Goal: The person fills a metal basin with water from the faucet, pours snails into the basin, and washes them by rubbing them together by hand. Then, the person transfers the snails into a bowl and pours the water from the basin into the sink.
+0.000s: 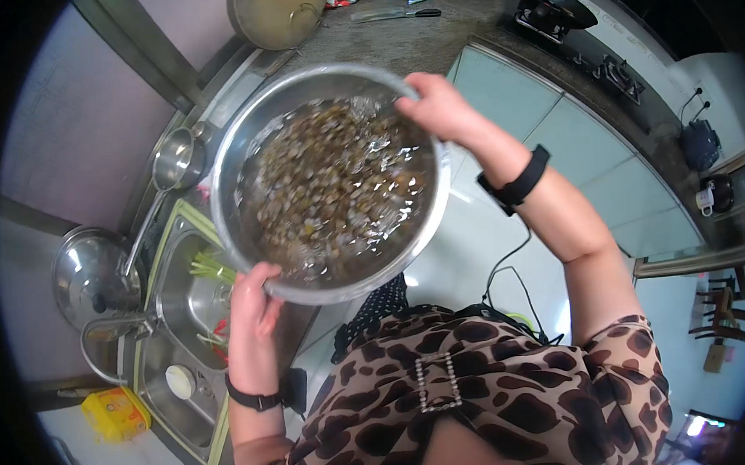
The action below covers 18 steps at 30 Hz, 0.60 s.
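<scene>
A large round metal basin [231, 166] is held up in front of me, between the sink and my body. Inside it, many small brownish shellfish [324, 184] that look like clams lie in water with a rippled, shiny surface. My left hand [256, 302] grips the rim on the near left side, its thumb over the edge. On the far right side, my right hand [438, 107] is closed round the rim. The fingers beneath the basin are partly hidden.
Left of the basin is a double sink [164, 353] with green stalks [212, 266], a white round object [180, 381] and a faucet [112, 326]. A pot lid [97, 276] and saucepan [177, 158] stand behind it. A knife [395, 15] lies on the far counter; a wok [552, 2] sits on the stove.
</scene>
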### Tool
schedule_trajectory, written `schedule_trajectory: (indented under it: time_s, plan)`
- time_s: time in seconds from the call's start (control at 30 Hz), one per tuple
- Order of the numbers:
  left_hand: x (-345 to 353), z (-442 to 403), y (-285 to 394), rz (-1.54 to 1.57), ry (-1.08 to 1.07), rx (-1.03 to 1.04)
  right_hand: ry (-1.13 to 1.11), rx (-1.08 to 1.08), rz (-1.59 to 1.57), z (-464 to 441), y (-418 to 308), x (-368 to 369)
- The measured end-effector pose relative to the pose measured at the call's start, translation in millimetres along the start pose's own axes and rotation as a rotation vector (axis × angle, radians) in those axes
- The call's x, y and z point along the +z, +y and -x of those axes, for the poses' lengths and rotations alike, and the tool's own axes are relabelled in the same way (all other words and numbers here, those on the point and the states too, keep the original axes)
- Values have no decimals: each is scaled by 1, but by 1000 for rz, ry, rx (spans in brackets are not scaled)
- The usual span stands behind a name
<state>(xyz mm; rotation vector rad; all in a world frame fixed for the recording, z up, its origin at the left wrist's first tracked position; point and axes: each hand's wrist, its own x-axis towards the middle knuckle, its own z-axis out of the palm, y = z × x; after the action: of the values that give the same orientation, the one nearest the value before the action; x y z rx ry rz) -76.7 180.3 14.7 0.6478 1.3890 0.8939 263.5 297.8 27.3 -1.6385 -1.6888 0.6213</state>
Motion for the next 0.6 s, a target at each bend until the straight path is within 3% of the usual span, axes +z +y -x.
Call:
schedule_trajectory:
  time_s: [0.07, 0.17, 0.2, 0.23, 0.37, 0.6]
  plan:
    - [49, -28, 14, -77, -131, -34, 13, 145, -73, -16, 19, -44]
    - [118, -77, 23, -84, -270, -75, 107, 104, -109, -46, 86, -82]
    - [148, -89, 26, 72, -221, -66, 116, 109, -86, -56, 104, -94]
    - [149, -102, 19, 231, -191, -50, 152, 120, -21, -51, 108, -89]
    - [188, -165, 22, 232, -412, -161, 157, 193, 43, -94, 132, -123]
    - [269, -228, 38, 208, -359, -226, 88, 187, 5, -180, 228, -140]
